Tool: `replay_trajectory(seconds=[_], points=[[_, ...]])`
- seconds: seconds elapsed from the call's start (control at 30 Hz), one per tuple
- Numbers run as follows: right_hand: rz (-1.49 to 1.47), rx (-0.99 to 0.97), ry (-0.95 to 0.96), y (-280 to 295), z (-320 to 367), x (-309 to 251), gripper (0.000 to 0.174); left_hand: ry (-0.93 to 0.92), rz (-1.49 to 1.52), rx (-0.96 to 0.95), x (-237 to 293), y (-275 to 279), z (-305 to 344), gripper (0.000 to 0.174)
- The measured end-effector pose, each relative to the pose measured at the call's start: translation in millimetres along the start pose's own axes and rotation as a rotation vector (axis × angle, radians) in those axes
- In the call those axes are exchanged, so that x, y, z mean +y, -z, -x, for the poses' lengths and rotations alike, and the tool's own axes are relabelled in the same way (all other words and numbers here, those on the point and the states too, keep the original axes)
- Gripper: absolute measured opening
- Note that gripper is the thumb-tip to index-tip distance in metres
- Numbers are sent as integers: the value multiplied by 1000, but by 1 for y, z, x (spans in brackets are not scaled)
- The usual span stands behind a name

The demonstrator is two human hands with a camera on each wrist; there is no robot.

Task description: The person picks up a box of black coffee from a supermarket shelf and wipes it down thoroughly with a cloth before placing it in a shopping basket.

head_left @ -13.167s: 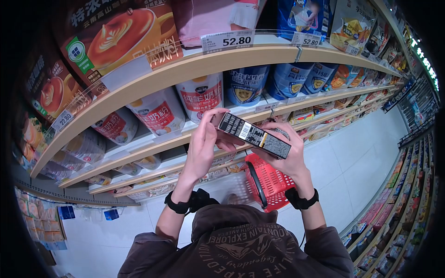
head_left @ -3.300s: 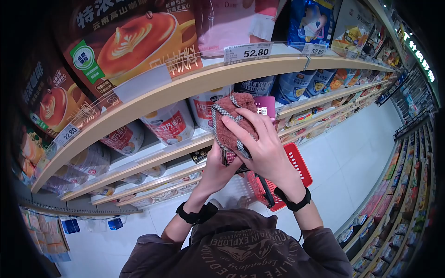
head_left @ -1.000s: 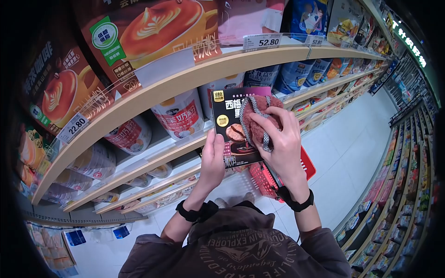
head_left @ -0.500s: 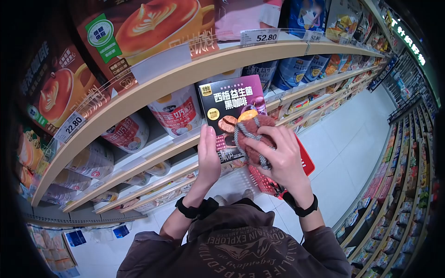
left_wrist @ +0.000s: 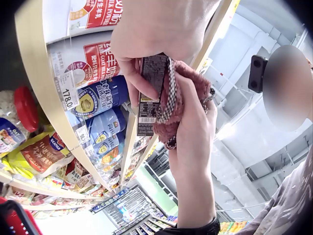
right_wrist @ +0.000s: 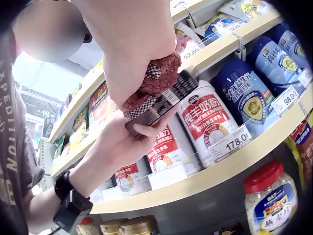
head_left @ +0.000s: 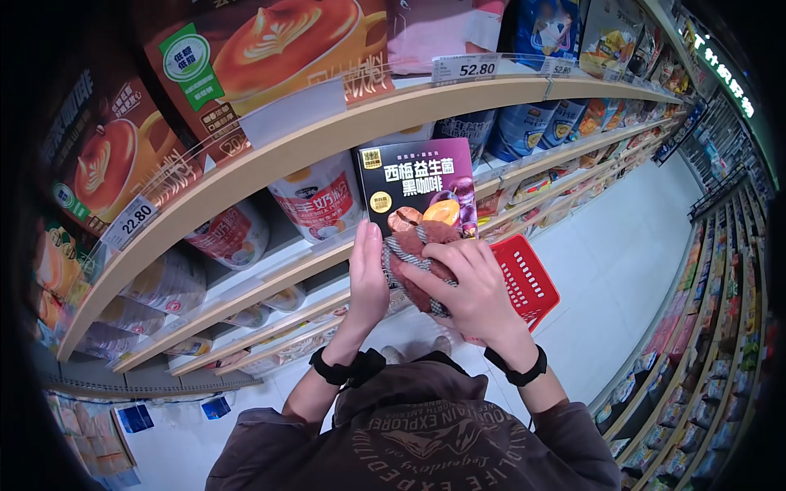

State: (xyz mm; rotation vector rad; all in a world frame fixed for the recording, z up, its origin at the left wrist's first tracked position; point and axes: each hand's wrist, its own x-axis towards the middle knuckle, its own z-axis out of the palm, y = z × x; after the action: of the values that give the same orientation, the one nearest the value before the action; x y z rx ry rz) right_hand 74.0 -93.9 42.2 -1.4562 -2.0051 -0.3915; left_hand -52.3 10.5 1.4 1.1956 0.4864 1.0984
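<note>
In the head view my left hand (head_left: 368, 278) grips a black and purple box of black coffee (head_left: 417, 184) by its left side, thumb along the edge. The printed front faces up towards me, pictured with a cut plum. My right hand (head_left: 479, 286) holds a bunched reddish-brown cloth (head_left: 417, 266) with checked trim against the lower front, hiding that part of the box. From the left wrist, left fingers (left_wrist: 146, 88) lie over the box's narrow barcode side. The right wrist view shows the cloth (right_wrist: 166, 73) pressed along the box's face.
A red shopping basket (head_left: 524, 282) is below my right hand. Ahead, a curved wooden shelf (head_left: 270, 151) carries large coffee packs (head_left: 270, 49), with goat milk powder tins (head_left: 315, 196) and blue tins (head_left: 520, 131) underneath. Another stocked shelf (head_left: 671, 360) lines the right side.
The box was earlier turned narrow side up; now its front faces me. Over the last second the cloth has moved from the front's upper right to its lower part.
</note>
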Motion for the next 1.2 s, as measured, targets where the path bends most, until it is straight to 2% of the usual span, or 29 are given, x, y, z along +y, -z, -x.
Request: replay_trajectory(seconds=[0.07,0.13,0.17,0.3,0.4,0.47,0.53,0.57,0.67,0.73,0.8,0.83,0.87,1.0,1.07,1.1,1.13,1.2], points=[[-7,55,-8,8,3,10,60,2,53,23,2,3,0,34],[21,65,-50,15,6,19,65,116,112,-26,3,9,1,34],[23,77,-65,18,6,25,65,117,114,-24,3,9,1,34],[55,198,-64,24,-11,43,56,97,6,-79,5,3,1,36],[70,237,-132,25,-30,47,58,118,5,-137,5,-4,4,36],[98,209,-135,18,-34,36,59,137,55,-137,5,-4,4,36],[54,116,-77,8,-30,16,61,110,-18,-123,0,5,2,36],[27,74,-27,1,-25,7,62,-90,-198,-89,-11,9,-2,35],[18,-53,81,-7,-11,0,65,-18,-111,-48,-6,12,0,35],[-18,-64,77,3,-13,8,64,22,-66,-29,-1,13,2,35],[18,-21,20,12,-19,21,61,81,-39,-65,5,12,3,36],[40,31,-25,16,-25,27,57,80,-39,-67,5,12,3,36],[69,167,-38,15,-29,35,54,80,-41,-86,5,11,3,35],[93,314,-177,18,-43,46,51,80,-89,-149,4,8,4,34],[95,312,-159,14,-53,32,53,44,-194,-144,2,4,7,33],[40,277,-119,6,-52,27,56,146,-193,-173,5,5,9,43],[-1,223,-83,2,-53,18,58,147,-193,-175,5,5,9,43],[40,191,3,-4,-54,10,58,30,-222,-174,2,4,9,43]])
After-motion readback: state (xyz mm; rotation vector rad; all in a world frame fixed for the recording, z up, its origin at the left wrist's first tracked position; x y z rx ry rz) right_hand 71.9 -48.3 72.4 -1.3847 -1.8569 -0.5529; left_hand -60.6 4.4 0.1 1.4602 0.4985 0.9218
